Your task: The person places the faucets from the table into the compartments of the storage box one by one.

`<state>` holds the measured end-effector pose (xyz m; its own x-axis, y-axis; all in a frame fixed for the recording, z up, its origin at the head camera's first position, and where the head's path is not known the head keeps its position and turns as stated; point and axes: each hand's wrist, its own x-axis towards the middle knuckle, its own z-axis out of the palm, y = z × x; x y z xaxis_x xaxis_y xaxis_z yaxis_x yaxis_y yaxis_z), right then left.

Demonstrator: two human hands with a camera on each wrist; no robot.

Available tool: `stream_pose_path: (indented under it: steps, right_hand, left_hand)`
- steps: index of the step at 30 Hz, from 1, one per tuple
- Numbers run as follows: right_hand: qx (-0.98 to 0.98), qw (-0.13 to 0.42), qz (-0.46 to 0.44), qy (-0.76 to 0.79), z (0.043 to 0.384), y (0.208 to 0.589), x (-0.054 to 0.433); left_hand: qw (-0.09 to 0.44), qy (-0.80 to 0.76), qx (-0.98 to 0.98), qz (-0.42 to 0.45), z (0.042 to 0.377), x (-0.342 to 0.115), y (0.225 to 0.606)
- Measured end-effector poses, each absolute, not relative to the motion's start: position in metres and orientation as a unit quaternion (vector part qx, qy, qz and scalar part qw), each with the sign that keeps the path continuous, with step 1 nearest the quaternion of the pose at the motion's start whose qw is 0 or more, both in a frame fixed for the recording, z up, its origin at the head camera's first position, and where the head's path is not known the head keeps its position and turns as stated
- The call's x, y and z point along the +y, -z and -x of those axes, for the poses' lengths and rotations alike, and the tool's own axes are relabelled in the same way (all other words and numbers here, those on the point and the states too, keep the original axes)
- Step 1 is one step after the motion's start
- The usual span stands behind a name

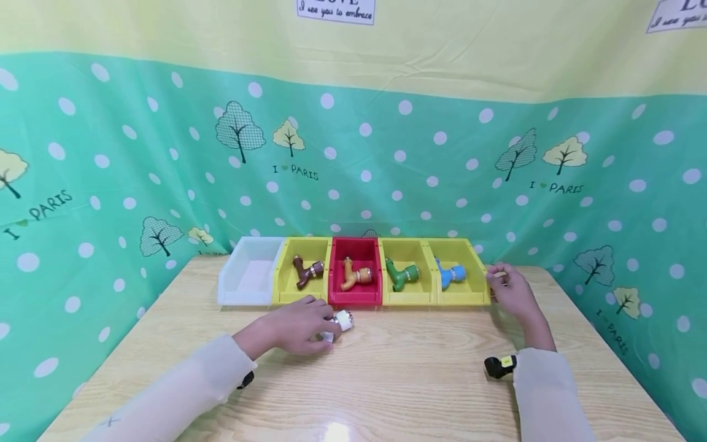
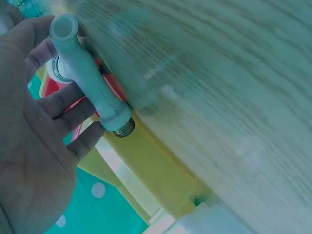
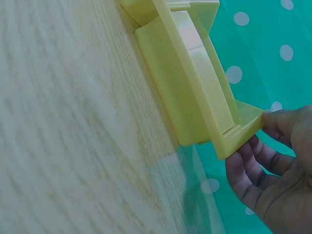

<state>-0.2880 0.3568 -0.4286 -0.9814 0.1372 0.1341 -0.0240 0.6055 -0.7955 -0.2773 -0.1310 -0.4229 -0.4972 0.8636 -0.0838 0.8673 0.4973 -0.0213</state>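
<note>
My left hand point(image 1: 301, 325) holds a white tap point(image 2: 92, 80) in front of the row of bins. Thumb and fingers lie along its body, and its threaded metal end shows in the left wrist view. At the row's right end, my right hand point(image 1: 513, 291) pinches the side wall of the last yellow bin point(image 3: 219, 117) between thumb and fingers. The blue tap point(image 1: 453, 273) lies in that bin. Beside it, in another yellow bin, is a green tap point(image 1: 403, 275). An orange-brown tap point(image 1: 356, 274) lies in the red bin point(image 1: 355, 299).
A dark brown tap point(image 1: 307, 271) lies in the yellow bin left of the red one. The white bin point(image 1: 245, 301) at the left end holds nothing visible. All bins stand on a wooden table point(image 1: 397, 368) before a green dotted curtain point(image 1: 386, 159).
</note>
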Motion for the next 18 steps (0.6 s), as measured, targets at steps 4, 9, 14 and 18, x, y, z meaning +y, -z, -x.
stream_pose_path:
  steps: [4,9,14,18]
  right_hand:
    - [-0.891,0.096,0.029,-0.442,0.2883,0.4294,0.3568]
    - [-0.890,0.098,0.022,-0.445,0.2876,0.4293,0.3564]
    - [-0.890,0.100,0.022,-0.444,0.2875,0.4305,0.3572]
    - [-0.889,0.099,0.021,-0.446,0.2874,0.4304,0.3567]
  left_hand:
    - [0.020,0.042,0.864,-0.502,0.2772,-0.1313,0.4235]
    - [0.018,0.056,0.863,-0.502,0.2771,-0.1324,0.4250]
    - [0.024,0.057,0.862,-0.502,0.2738,-0.1328,0.4233]
    - [0.025,0.054,0.866,-0.497,0.2713,-0.1351,0.4225]
